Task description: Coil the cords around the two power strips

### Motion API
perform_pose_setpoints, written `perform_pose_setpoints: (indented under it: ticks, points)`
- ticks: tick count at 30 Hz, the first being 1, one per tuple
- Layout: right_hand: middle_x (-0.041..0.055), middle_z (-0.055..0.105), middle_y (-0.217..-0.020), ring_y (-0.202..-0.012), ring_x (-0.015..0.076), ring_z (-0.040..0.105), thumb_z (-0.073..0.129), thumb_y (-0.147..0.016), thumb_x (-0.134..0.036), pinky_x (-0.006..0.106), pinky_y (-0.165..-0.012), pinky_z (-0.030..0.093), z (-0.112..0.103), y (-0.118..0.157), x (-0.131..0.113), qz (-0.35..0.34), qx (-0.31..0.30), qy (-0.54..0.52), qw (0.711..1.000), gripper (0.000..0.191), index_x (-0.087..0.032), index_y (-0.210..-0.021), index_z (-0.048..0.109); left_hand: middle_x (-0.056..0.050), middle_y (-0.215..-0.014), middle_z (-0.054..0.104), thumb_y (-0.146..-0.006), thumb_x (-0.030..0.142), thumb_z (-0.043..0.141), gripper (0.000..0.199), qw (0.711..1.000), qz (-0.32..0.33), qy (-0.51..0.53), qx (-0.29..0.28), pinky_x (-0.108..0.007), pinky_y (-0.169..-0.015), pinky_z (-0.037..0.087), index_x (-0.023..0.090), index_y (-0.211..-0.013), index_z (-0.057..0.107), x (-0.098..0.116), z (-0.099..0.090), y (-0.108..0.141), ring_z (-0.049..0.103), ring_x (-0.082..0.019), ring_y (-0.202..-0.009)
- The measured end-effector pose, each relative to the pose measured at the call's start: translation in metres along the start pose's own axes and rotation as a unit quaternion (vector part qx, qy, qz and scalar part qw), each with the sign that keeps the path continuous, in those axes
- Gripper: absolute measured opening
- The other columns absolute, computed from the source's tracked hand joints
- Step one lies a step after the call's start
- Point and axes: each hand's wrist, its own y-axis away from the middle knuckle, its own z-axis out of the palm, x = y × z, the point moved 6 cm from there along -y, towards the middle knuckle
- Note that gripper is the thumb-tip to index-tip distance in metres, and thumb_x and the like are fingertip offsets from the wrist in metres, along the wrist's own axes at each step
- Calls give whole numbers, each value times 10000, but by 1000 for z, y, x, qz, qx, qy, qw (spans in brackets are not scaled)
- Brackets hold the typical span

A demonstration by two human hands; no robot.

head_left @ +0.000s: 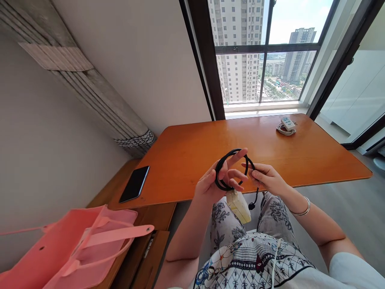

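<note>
A black cable (pixel 220 163) is looped in several coils around the fingers of my left hand (pixel 212 182), above the table's front edge. My right hand (pixel 267 178) pinches the same cable on the right side of the loop. Below it the cable's free end hangs down, with a small black plug (pixel 252 206) on it. Under my left hand a cream-coloured block (pixel 239 206) hangs over my lap; its link to the cable is hidden by the hand.
On the orange-brown table (pixel 186 156), a black tablet (pixel 134 184) lies at the left and a white power strip (pixel 288 123) with its coiled cord at the back right. An open pink bag (pixel 75 249) stands at lower left. A window is behind the table.
</note>
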Motion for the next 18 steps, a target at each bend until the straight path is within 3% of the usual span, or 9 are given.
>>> perform_pose_setpoints:
  ticks: [3, 6, 9, 12, 15, 18]
  points:
    - [-52, 438, -641, -521, 68, 354, 698, -859, -527, 225, -485, 276, -3, 0, 1, -14, 25, 9, 1000, 511, -193, -1245, 690, -130, -1440, 538, -813, 556, 697, 476, 1000, -13, -11, -17, -330, -652, 627, 166, -657, 475, -3, 0, 1, 682, -317, -1112]
    - [-38, 472, -676, -545, 73, 355, 707, -857, -489, 232, -504, 297, -11, -1, -3, -41, 54, 13, 998, 445, -214, -1206, 710, -151, -1430, 537, -815, 541, 698, 466, 998, -28, -5, -50, -321, -625, 628, 157, -664, 481, -6, 2, 1, 656, -374, -1175]
    - [-35, 472, -685, -538, 71, 346, 697, -863, -457, 244, -513, 311, -17, -3, -11, -91, 83, 16, 992, 374, -226, -1156, 727, -160, -1437, 539, -839, 504, 678, 413, 994, -50, 18, -99, -287, -524, 598, 159, -715, 487, -12, 8, 1, 733, -337, -1006]
    - [-28, 478, -706, -518, 67, 348, 701, -851, -455, 253, -498, 311, -17, -2, -17, -124, 102, 25, 987, 343, -219, -1098, 740, -161, -1444, 554, -854, 474, 670, 358, 992, -38, 48, -110, -210, -368, 476, 173, -782, 491, -13, 10, -2, 746, -216, -691]
    - [-40, 463, -669, -495, 66, 363, 693, -856, -471, 250, -480, 295, -14, -3, -17, -110, 96, 23, 989, 363, -216, -1111, 738, -171, -1403, 598, -901, 463, 610, 334, 994, -11, 61, -89, -158, -277, 280, 175, -787, 485, -8, 8, -4, 615, -89, -435]
    - [-53, 447, -629, -484, 66, 351, 673, -863, -496, 243, -468, 279, -18, -5, -15, -91, 119, 17, 989, 418, -207, -1161, 721, -182, -1373, 619, -924, 459, 582, 349, 996, -16, 46, -76, -161, -274, 179, 162, -763, 494, -7, 6, -4, 485, -21, -345]
